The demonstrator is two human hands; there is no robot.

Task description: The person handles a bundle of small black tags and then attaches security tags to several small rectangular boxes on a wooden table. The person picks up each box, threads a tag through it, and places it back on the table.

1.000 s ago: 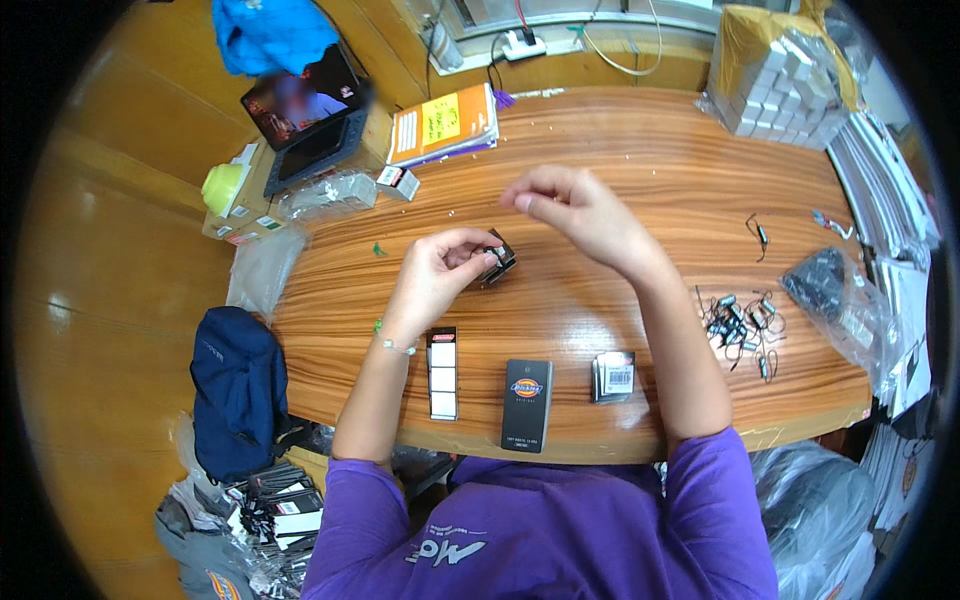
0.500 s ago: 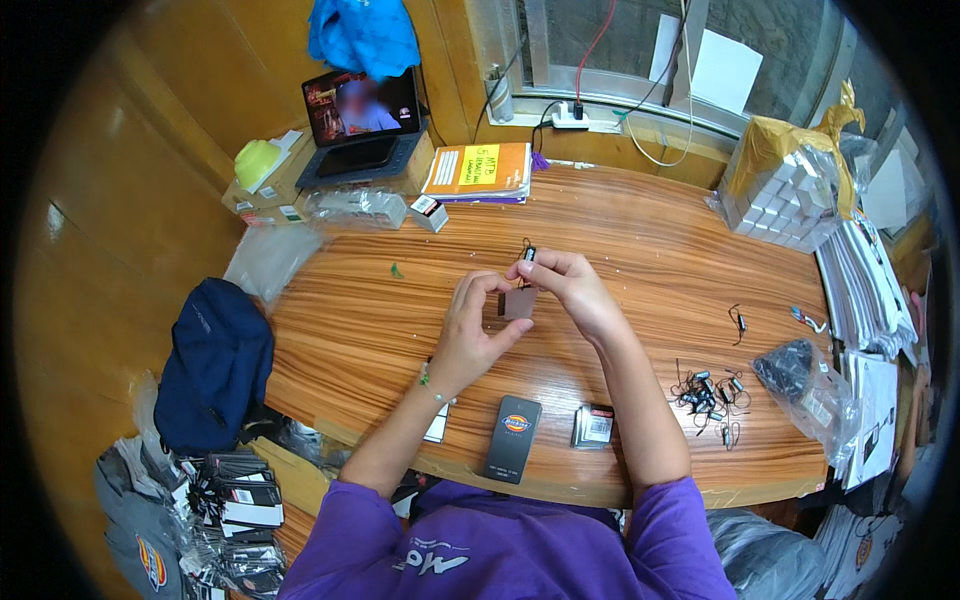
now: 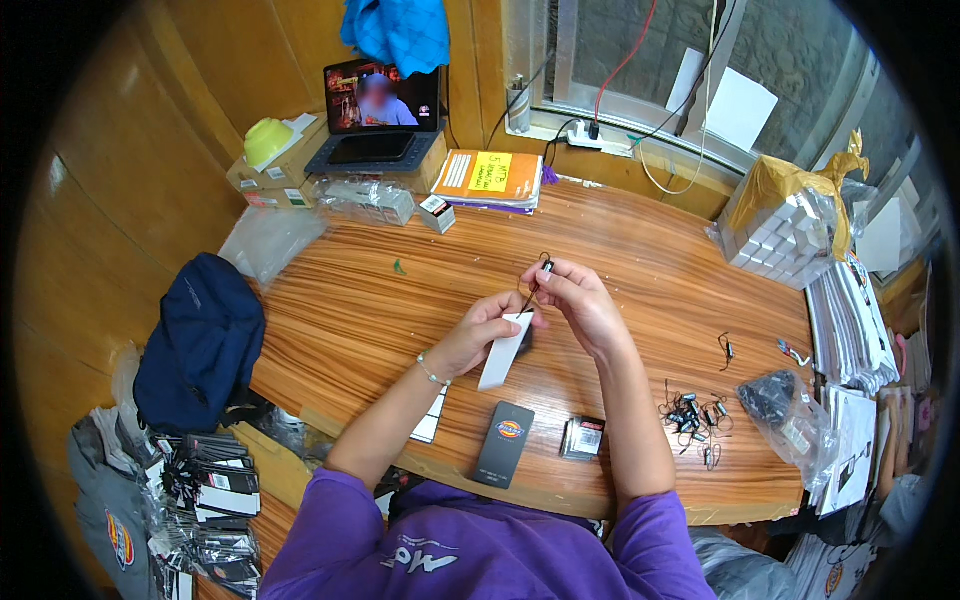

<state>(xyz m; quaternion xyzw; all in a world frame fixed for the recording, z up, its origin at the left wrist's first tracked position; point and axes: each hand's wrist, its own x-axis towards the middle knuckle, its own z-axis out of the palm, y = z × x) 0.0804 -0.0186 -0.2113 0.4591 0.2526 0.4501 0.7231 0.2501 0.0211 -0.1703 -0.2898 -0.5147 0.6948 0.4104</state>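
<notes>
In front of me, my left hand (image 3: pixel 476 338) pinches a white hang tag (image 3: pixel 503 358) near its top, with a smaller dark card (image 3: pixel 526 342) partly hidden behind it. Just to the right and a little farther away, my right hand (image 3: pixel 582 302) grips a black tag string (image 3: pixel 547 266) by its small seal. The string's cord runs down to the top of the white tag. Nearer to me lie a dark grey tag stack (image 3: pixel 504 455) and a small stack of square tags (image 3: pixel 583 438). White cards (image 3: pixel 430 418) are partly covered by my left forearm.
A tangle of black tag strings (image 3: pixel 694 415) lies on the right beside a plastic bag (image 3: pixel 790 410). Wrapped white boxes (image 3: pixel 780 235) and paper stacks (image 3: pixel 848 325) line the right edge. Notebooks (image 3: pixel 490 180), a tablet (image 3: pixel 372 95) and a navy bag (image 3: pixel 200 340) are farther left.
The tag in my left hand has turned and hangs lower, its long white side showing now. My right hand has drawn the tag string slightly right. The whole view has shifted a little.
</notes>
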